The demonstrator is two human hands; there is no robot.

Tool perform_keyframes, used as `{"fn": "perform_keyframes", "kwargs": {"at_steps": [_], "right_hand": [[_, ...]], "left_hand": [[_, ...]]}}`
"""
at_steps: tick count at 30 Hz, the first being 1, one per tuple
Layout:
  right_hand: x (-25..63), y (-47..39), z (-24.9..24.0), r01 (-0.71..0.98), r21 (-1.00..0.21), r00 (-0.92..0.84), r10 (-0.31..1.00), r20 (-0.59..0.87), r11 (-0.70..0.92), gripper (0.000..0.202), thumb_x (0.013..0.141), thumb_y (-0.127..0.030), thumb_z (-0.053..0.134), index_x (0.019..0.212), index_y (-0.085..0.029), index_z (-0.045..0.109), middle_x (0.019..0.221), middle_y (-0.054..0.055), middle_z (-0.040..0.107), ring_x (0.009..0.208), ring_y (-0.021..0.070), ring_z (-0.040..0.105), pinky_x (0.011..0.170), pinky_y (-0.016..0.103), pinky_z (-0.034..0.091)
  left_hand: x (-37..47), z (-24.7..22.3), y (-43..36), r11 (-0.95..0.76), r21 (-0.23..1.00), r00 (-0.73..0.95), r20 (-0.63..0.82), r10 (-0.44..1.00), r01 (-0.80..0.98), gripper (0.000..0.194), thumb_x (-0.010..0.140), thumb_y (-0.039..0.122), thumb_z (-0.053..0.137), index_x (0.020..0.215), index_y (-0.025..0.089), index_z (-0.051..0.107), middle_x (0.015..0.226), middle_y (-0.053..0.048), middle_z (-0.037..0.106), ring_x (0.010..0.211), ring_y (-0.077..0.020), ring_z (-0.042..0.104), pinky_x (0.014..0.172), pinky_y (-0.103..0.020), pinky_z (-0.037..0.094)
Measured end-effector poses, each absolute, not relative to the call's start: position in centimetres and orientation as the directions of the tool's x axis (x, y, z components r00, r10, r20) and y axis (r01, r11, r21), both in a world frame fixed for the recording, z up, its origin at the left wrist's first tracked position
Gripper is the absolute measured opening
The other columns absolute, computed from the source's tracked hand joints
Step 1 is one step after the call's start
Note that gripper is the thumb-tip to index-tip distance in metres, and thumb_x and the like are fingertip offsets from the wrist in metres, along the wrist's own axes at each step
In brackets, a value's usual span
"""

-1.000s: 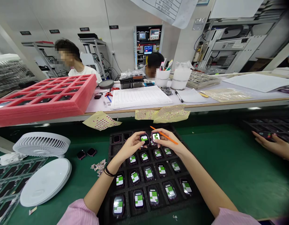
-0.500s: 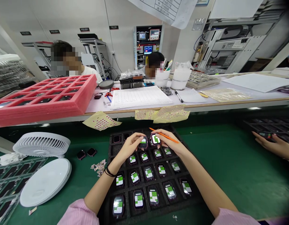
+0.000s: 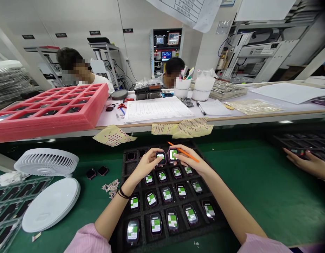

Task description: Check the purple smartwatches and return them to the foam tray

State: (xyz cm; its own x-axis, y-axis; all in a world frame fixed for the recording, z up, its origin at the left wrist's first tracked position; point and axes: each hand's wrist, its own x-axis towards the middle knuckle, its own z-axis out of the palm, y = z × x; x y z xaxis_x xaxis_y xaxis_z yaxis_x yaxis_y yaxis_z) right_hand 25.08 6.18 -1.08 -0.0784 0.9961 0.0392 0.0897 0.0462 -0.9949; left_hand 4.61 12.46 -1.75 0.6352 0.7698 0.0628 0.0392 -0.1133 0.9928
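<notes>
My left hand (image 3: 149, 162) grips a watch (image 3: 160, 158) with a lit screen, its thumb on the face. Beside it, my right hand (image 3: 188, 157) holds a second watch (image 3: 173, 155), whose screen shows white and green. An orange stick (image 3: 187, 153) lies across the right hand, its tip pointing up and left. Both hands are over the back part of a black foam tray (image 3: 163, 207). Rows of watches with green and white screens, such as one at the front (image 3: 155, 224), sit in its compartments.
A white fan (image 3: 51, 202) and clear trays stand at the left, near two dark watches (image 3: 91, 174) and small scraps (image 3: 111, 187). A red foam tray (image 3: 46, 123) and papers lie on the shelf (image 3: 109, 121). Another person's hand (image 3: 307, 163) touches a black tray at the right.
The watch in my left hand has tilted and its screen looks different. My right hand's watch has shifted slightly up and left, with the thumb off more of its face.
</notes>
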Motion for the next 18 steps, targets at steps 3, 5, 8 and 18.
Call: {"fn": "perform_keyframes", "kwargs": {"at_steps": [3, 5, 8, 18], "right_hand": [[25.1, 6.24, -1.19, 0.064, -0.997, -0.024, 0.999, 0.041, 0.042, 0.032, 0.082, -0.04, 0.063, 0.109, -0.023, 0.061, 0.073, 0.002, 0.06, 0.054, 0.0118, 0.058, 0.039, 0.02, 0.03], [25.14, 6.29, -1.3, 0.044, -0.998, -0.01, 0.999, 0.035, 0.036, 0.03, 0.081, -0.039, 0.064, 0.107, -0.024, 0.062, 0.078, 0.002, 0.061, 0.055, 0.0108, 0.058, 0.04, 0.019, 0.03], [25.0, 6.37, -1.32, 0.018, -0.999, 0.026, 0.999, 0.033, 0.032, 0.028, 0.082, -0.041, 0.062, 0.103, -0.023, 0.064, 0.084, 0.004, 0.064, 0.051, 0.0092, 0.057, 0.039, 0.02, 0.028], [24.64, 6.42, -1.19, -0.031, -1.0, 0.158, 0.987, -0.009, -0.004, 0.031, 0.07, -0.043, 0.072, 0.09, -0.02, 0.066, 0.079, 0.004, 0.064, 0.066, 0.0143, 0.057, 0.044, 0.021, 0.042]], "left_hand": [[4.62, -1.59, 12.43, -0.127, 0.99, 0.629, 0.065, 0.774, 0.054, 0.037, 0.083, 0.043, 0.059, 0.109, 0.017, 0.056, 0.099, -0.006, 0.064, 0.066, -0.0106, 0.056, 0.049, -0.019, 0.039], [4.61, -1.45, 12.39, -0.126, 0.99, 0.621, 0.06, 0.782, 0.063, 0.036, 0.085, 0.044, 0.054, 0.109, 0.017, 0.058, 0.09, -0.004, 0.064, 0.063, -0.0104, 0.056, 0.048, -0.02, 0.039], [4.61, -1.36, 12.38, -0.115, 0.991, 0.605, 0.048, 0.795, 0.072, 0.036, 0.088, 0.044, 0.049, 0.107, 0.016, 0.06, 0.077, -0.001, 0.06, 0.06, -0.0119, 0.058, 0.049, -0.021, 0.039], [4.79, -1.39, 12.29, -0.116, 0.989, 0.612, 0.034, 0.79, 0.094, 0.033, 0.088, 0.041, 0.049, 0.103, 0.015, 0.061, 0.076, -0.001, 0.062, 0.059, -0.0122, 0.061, 0.048, -0.02, 0.037]]}}
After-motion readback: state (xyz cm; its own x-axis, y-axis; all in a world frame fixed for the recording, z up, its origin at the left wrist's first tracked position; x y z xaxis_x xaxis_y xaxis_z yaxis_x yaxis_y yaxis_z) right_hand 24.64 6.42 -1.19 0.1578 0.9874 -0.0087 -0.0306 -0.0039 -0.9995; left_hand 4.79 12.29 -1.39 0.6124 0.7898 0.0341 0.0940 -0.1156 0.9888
